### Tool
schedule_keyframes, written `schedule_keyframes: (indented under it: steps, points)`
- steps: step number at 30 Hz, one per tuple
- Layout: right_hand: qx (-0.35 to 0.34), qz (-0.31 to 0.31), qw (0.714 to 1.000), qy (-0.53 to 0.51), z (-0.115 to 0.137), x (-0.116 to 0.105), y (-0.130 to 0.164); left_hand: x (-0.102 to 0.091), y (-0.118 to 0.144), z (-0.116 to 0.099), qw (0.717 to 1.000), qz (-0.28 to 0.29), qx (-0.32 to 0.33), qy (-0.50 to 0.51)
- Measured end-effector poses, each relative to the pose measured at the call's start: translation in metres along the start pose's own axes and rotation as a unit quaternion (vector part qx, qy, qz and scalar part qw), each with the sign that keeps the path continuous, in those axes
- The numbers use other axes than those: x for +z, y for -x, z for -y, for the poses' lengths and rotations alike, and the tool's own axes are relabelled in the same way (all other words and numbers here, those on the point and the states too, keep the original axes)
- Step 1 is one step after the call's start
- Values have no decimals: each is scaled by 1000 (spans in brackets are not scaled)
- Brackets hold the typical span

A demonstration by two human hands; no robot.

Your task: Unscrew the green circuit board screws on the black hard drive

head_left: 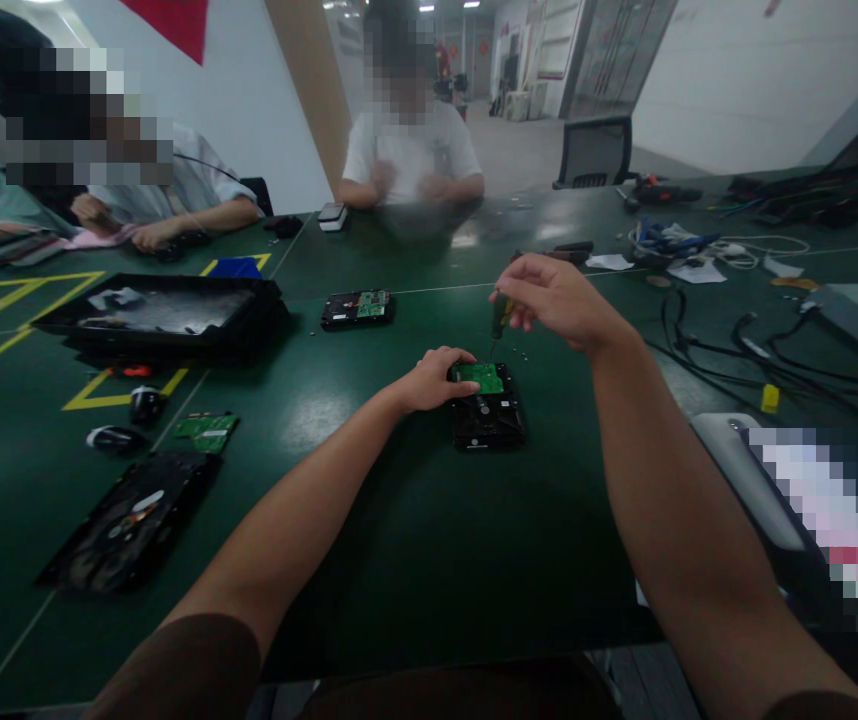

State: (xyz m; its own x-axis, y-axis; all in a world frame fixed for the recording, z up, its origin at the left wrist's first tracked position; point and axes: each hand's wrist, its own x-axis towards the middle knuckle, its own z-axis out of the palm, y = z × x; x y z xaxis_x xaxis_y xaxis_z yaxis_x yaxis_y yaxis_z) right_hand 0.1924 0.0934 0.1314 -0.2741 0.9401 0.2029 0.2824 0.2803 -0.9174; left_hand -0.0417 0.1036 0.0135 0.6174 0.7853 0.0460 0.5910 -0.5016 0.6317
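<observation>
A black hard drive [487,420] with a green circuit board [483,378] on its upper face lies on the table in front of me. My left hand [436,378] grips the drive's left side, its thumb lying over the board. My right hand [549,298] is closed around the handle of a screwdriver [500,318], which stands nearly upright. The thin shaft points down at the board's far edge; whether the tip touches a screw is too small to tell. A few tiny screws [520,354] lie just beyond the drive.
A second hard drive [358,308] lies further back, left of centre. At left are a black tray [163,310], a loose circuit board [205,432] and a dark drive casing [133,525]. Cables [751,345] and a phone-like device [744,480] occupy the right. Co-workers sit opposite and at left.
</observation>
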Motion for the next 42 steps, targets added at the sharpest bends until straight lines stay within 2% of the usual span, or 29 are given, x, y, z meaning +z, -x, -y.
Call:
schedule_keyframes:
  steps: [5, 10, 15, 18, 25, 31, 37, 42]
  points:
    - [7, 1, 1000, -3, -3, -4, 0, 0, 1, 1, 1000, 0, 2, 0]
    - [-51, -16, 997, 49, -4, -7, 1, 0, 1, 1, 1000, 0, -2, -4]
    - [-91, -20, 995, 40, -5, -6, 0, 0, 1, 1, 1000, 2, -5, -4]
    - [-97, -27, 994, 34, -5, -4, 0, 0, 1, 0, 1000, 1, -6, -4]
    - [-115, -43, 986, 108, -7, -6, -1, -1, 1, -1, 1000, 2, -9, -1]
    - [-128, -46, 982, 128, -7, -4, 0, -1, 2, -3, 1000, -3, -6, -2]
    - [-125, -75, 964, 222, -4, -3, -1, -1, 2, -2, 1000, 1, -6, 5]
    - [-133, -66, 963, 223, -3, -2, 1, -1, 3, -4, 1000, -3, -8, 0]
